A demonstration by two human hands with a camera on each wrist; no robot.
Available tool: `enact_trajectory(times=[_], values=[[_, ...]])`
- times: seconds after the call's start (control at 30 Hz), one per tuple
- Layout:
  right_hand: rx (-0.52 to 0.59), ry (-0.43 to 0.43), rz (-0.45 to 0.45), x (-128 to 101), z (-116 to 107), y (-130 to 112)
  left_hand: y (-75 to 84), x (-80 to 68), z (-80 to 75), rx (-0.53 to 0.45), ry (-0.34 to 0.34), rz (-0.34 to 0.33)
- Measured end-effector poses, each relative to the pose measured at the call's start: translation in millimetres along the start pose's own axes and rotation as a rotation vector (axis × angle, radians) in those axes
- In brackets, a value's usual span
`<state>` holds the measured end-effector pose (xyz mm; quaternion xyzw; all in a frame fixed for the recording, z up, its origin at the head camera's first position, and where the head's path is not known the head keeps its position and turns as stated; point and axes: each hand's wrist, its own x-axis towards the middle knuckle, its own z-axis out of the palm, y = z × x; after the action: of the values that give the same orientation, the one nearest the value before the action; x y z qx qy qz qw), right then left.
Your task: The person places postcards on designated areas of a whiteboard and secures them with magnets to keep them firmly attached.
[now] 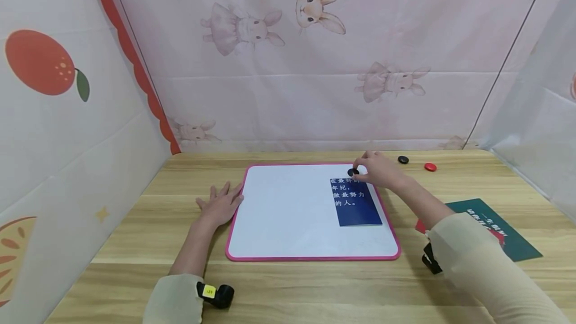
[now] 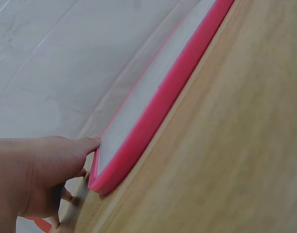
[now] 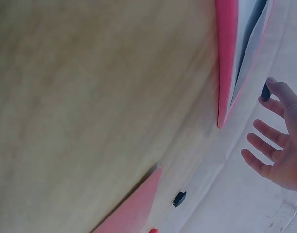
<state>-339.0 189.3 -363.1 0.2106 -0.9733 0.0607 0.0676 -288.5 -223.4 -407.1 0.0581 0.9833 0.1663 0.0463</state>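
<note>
A whiteboard (image 1: 288, 214) with a pink frame lies on the wooden table. Near its right side lies a dark blue card (image 1: 358, 214) with white writing. My right hand (image 1: 380, 170) pinches a round black magnet (image 1: 352, 171) between thumb and index finger at the card's top edge. In the right wrist view the magnet (image 3: 266, 91) is held on edge, the other fingers spread apart. My left hand (image 1: 220, 206) rests at the board's left edge, fingers spread on the table. The left wrist view shows its thumb on the pink rim (image 2: 138, 141).
Another black magnet (image 1: 403, 159) and a red magnet (image 1: 430, 167) lie on the table behind the right forearm. A green card (image 1: 517, 241) overlaps a red card (image 1: 420, 226) at the right, partly hidden by the sleeve. Printed cloth walls enclose the back and sides.
</note>
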Motion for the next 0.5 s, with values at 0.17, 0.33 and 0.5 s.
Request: enact_trajectory(times=[0.17, 0.33, 0.5], values=[[-0.013, -0.004, -0.022, -1.0, 0.9, -3.6, 0.2, 0.8, 0.5, -0.005, -0.004, -0.004], [-0.024, -0.010, -0.015, -0.1, 2.3, -6.7, -0.1, 0.9, 1.2, -0.008, -0.003, -0.004], [-0.018, -0.013, -0.020, 2.6, 5.0, -7.0, -0.4, 0.9, 1.6, -0.010, 0.000, -0.003]])
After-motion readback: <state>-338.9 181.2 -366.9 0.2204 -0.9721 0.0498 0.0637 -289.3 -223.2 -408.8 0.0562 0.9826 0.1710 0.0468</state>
